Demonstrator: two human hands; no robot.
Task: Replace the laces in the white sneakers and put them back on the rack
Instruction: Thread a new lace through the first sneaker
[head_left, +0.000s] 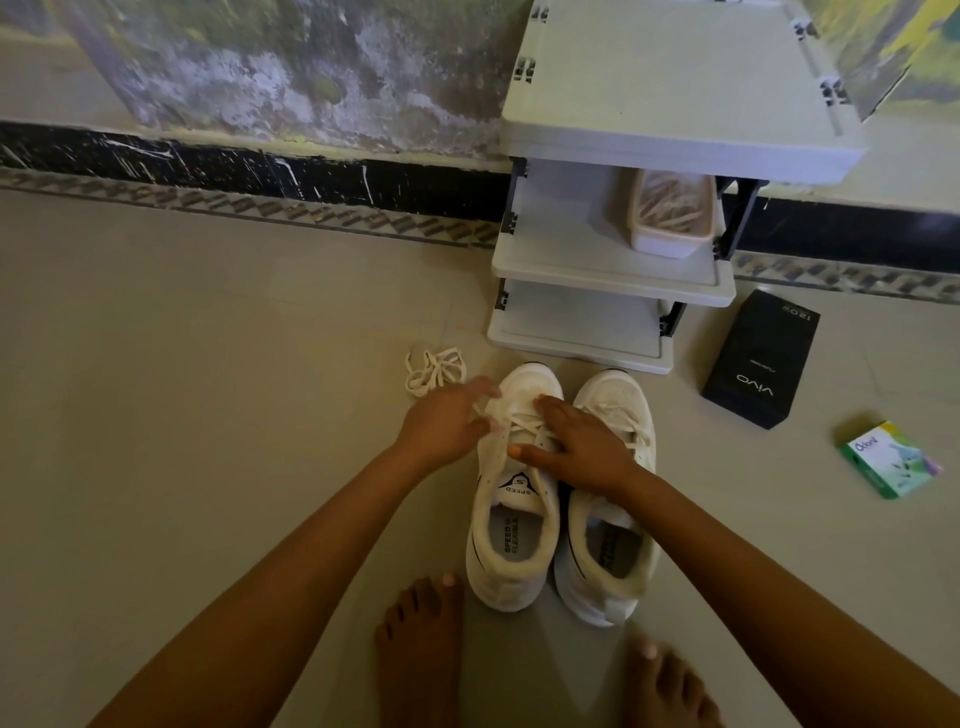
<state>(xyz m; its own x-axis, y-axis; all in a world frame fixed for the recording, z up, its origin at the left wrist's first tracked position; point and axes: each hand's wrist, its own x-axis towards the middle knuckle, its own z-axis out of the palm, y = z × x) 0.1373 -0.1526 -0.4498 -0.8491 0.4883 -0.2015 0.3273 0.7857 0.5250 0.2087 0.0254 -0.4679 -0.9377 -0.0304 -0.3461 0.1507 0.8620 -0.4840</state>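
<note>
White sneakers (511, 582) on floor (208, 364), one lace (524, 422) pinched by left hand (441, 423) fingers (482, 387), right hand (587, 447) laid over it, grip unclear.

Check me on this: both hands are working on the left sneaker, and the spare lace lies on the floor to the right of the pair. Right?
One slip: in the head view the spare lace lies on the floor to the left of the pair, not the right. The left hand and right hand are indeed on the left sneaker.
</note>
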